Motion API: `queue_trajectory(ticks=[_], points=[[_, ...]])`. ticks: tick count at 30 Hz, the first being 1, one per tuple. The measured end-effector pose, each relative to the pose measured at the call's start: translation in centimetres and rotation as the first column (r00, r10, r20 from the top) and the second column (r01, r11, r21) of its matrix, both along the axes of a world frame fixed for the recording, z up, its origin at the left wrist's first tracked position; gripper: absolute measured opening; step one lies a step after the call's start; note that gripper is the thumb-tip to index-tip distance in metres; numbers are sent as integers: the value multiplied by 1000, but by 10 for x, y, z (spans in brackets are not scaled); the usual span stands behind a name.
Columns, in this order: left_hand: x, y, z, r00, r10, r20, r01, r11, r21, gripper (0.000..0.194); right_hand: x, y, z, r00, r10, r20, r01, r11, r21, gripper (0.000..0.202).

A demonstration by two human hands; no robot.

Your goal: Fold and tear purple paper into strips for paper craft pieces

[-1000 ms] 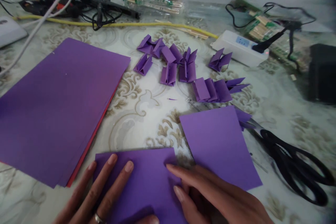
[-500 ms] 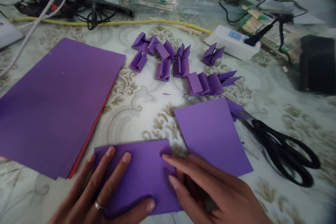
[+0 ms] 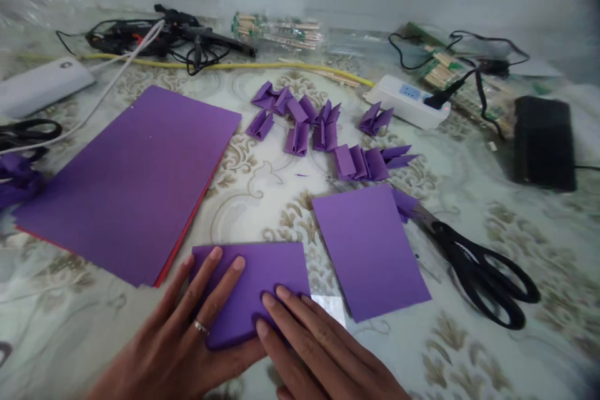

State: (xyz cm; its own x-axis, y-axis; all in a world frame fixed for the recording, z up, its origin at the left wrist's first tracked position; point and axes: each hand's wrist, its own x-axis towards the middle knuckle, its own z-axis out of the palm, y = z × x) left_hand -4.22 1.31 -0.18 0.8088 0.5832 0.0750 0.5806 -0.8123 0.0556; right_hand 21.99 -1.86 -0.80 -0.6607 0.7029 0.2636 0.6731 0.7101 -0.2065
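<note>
A folded-looking piece of purple paper (image 3: 260, 272) lies flat on the patterned tablecloth in front of me. My left hand (image 3: 182, 331) presses on its left part, fingers spread, a ring on one finger. Flat on the paper's lower right part lie the stretched fingers of my right hand (image 3: 323, 350), its tips near my left thumb. Right of the hands is a purple paper sheet (image 3: 370, 250). Black-handled scissors (image 3: 473, 262) rest beyond it, their blades beside a small purple piece. My right hand partly hides a small shiny clear patch (image 3: 330, 307).
A stack of purple sheets (image 3: 140, 181) with red below lies left. Several small folded purple paper pieces (image 3: 323, 131) are grouped ahead. At the back are a white power strip (image 3: 407, 100), a yellow cable (image 3: 210, 65) and bagged wooden sticks (image 3: 295, 34). A black box (image 3: 544, 144) stands right.
My right hand has moved from the paper's right edge to lie flat across its lower right part. My left hand stays on the left part. The camera view has shifted slightly.
</note>
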Motion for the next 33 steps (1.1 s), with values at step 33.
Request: queue_trajectory(ticks=[33], points=[[-60, -45, 9, 990, 111, 83, -103, 990, -95, 63, 32, -27, 10, 992, -116, 46, 111, 989, 101, 37]])
